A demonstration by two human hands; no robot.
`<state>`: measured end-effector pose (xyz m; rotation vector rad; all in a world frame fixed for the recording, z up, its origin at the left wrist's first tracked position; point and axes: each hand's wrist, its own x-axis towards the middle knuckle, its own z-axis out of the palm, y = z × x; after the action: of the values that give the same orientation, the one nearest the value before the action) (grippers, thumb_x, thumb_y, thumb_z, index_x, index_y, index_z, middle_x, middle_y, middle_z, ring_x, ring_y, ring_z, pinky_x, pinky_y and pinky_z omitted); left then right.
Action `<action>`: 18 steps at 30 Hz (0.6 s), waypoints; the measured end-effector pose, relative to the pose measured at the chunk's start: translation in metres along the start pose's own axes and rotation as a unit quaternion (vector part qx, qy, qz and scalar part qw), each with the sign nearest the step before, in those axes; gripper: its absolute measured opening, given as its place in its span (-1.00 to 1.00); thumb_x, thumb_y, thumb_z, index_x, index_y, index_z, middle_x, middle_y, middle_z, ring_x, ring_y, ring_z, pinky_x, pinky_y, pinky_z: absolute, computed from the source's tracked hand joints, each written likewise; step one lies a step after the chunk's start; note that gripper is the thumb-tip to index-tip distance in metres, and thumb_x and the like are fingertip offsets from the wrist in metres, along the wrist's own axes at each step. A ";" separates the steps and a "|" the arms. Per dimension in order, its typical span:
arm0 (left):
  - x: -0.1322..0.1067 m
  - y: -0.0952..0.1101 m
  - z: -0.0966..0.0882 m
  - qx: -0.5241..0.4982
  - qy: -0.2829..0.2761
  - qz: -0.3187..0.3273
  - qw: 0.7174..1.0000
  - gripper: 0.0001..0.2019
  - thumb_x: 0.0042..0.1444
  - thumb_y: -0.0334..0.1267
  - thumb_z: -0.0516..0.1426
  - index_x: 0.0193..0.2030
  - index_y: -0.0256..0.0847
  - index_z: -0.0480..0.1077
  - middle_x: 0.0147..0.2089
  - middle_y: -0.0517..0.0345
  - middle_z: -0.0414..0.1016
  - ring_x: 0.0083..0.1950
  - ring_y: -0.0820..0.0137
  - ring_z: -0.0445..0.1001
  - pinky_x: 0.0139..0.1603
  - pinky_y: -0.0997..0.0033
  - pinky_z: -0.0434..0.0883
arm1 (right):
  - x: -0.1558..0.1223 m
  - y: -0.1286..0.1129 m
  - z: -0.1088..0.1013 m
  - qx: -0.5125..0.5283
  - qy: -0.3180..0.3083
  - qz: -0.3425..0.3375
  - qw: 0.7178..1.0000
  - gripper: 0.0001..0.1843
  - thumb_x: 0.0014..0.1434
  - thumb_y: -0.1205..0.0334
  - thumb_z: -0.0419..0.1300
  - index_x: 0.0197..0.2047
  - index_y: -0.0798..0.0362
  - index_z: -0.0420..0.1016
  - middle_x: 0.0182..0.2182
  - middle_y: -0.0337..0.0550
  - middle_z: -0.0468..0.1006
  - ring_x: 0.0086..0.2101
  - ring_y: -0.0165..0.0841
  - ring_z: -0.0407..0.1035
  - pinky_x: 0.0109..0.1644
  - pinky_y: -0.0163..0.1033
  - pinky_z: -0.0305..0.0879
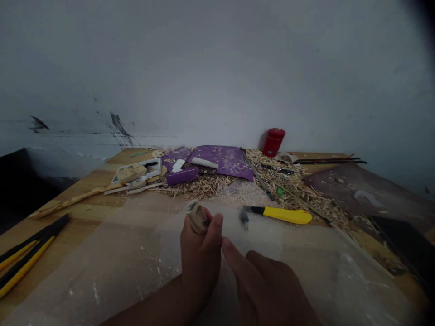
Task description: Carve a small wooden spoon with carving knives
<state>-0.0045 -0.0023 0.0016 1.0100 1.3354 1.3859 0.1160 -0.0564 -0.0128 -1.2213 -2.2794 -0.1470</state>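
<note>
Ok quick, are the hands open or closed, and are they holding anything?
Left hand: closed around a small wooden piece.
Right hand: partly curled, pointing toward the left hand; can't tell if it's holding anything.

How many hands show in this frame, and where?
2. The left hand is near the middle, holding a small wooden piece; the right hand is lower and to its right, index finger extended toward the left thumb. No other shows.

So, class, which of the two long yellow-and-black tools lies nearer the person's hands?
The slim yellow utility knife with the black collar, just beyond the right hand; the forked black-and-yellow tool lies farther away, at the wooden table's left side.
</note>
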 end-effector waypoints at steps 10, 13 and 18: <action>0.001 -0.002 0.004 -0.036 -0.031 -0.059 0.997 -0.69 0.01 0.00 0.10 -0.51 -0.16 0.14 -0.65 0.34 0.20 -0.63 0.55 0.17 -0.62 0.55 0.17 | 0.007 0.001 0.011 -0.025 0.024 0.000 0.999 -0.49 0.23 0.41 -0.17 0.25 0.22 -0.08 -0.57 -0.21 0.40 -0.62 -0.35 0.31 -0.61 -0.29 0.09; 0.001 -0.002 0.004 -0.040 -0.042 -0.087 0.995 -0.67 -0.01 0.02 0.11 -0.51 -0.16 0.14 -0.67 0.35 0.19 -0.67 0.55 0.16 -0.66 0.55 0.16 | 0.009 0.003 0.014 -0.028 0.021 -0.002 0.999 -0.44 0.21 0.41 -0.14 0.27 0.20 -0.14 -0.56 -0.20 0.42 -0.62 -0.33 0.32 -0.62 -0.29 0.10; -0.001 -0.007 0.003 -0.085 -0.049 -0.100 0.990 -0.67 0.01 0.05 0.08 -0.50 -0.17 0.14 -0.67 0.35 0.19 -0.67 0.56 0.16 -0.68 0.57 0.15 | 0.010 0.008 0.018 -0.013 0.040 -0.023 0.999 -0.50 0.21 0.39 -0.15 0.23 0.15 -0.03 -0.58 -0.20 0.40 -0.64 -0.32 0.32 -0.63 -0.29 0.09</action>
<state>-0.0013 -0.0025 -0.0049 0.7981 1.1890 1.2592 0.1105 -0.0382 -0.0241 -1.1560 -2.2440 -0.2374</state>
